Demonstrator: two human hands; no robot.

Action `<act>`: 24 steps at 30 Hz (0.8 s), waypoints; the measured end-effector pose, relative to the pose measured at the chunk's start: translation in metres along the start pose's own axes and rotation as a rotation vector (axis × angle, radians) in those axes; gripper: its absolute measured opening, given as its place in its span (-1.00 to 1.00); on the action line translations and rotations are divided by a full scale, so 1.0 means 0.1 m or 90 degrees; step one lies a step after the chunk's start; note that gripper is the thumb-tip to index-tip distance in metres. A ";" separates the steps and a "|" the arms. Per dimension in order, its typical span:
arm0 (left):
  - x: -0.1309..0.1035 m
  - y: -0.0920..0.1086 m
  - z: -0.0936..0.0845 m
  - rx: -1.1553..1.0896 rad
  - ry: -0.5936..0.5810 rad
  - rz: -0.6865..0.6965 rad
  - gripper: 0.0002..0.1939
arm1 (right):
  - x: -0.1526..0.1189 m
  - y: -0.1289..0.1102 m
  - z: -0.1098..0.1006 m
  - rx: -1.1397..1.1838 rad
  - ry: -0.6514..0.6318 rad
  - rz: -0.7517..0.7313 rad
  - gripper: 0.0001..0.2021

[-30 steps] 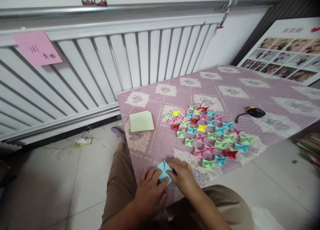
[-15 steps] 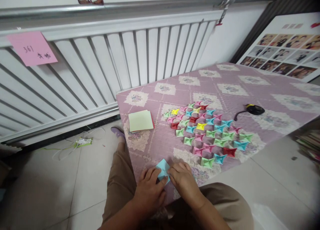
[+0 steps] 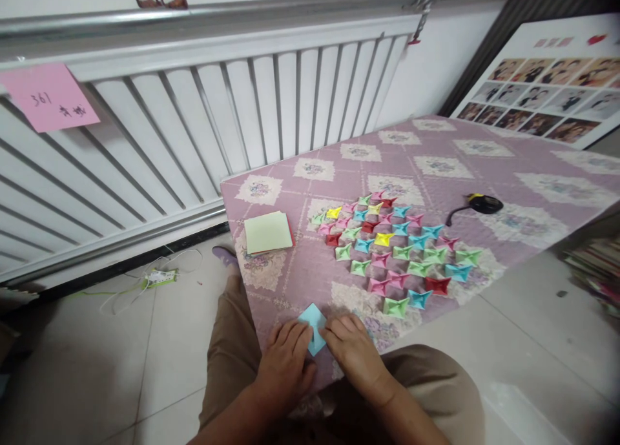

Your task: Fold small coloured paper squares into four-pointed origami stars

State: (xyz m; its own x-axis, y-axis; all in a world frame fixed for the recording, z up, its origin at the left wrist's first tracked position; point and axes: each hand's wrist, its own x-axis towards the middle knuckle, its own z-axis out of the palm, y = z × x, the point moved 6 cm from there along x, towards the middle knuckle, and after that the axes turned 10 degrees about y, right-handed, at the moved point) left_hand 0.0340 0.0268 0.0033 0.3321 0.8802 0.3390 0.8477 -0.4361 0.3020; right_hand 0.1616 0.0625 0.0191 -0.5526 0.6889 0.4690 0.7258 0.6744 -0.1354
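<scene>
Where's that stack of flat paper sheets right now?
In the head view, the paper stack lies near the left edge of the table, left of the folded paper pieces and beyond the left hand.

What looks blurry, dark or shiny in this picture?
Head view: lower-left corner darkened; head view: pale sheen along the metal pipe; head view: pile at the right edge blurred, its contents indistinct; head view: light-blue paper soft, its creases hard to make out.
</scene>
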 end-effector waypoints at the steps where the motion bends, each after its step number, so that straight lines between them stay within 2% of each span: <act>1: 0.00 0.00 0.00 0.008 -0.002 0.001 -0.49 | 0.00 0.00 0.00 0.002 -0.001 -0.005 -0.89; 13: 0.02 0.03 -0.01 0.044 -0.022 0.025 -0.49 | -0.03 -0.03 0.01 0.009 -0.007 -0.035 -0.87; 19: 0.01 0.03 0.01 0.051 -0.023 0.032 -0.51 | -0.16 -0.06 0.01 0.007 0.013 -0.027 -0.77; 24: -0.01 0.03 0.02 0.064 -0.022 0.043 -0.52 | -0.32 -0.14 0.05 -0.003 0.020 0.024 -0.73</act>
State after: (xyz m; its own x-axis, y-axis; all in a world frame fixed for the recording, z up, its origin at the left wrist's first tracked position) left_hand 0.0368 0.0254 0.0025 0.4022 0.8565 0.3235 0.8596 -0.4749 0.1886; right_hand 0.1672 0.0328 0.0016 -0.5116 0.7057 0.4901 0.7480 0.6465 -0.1501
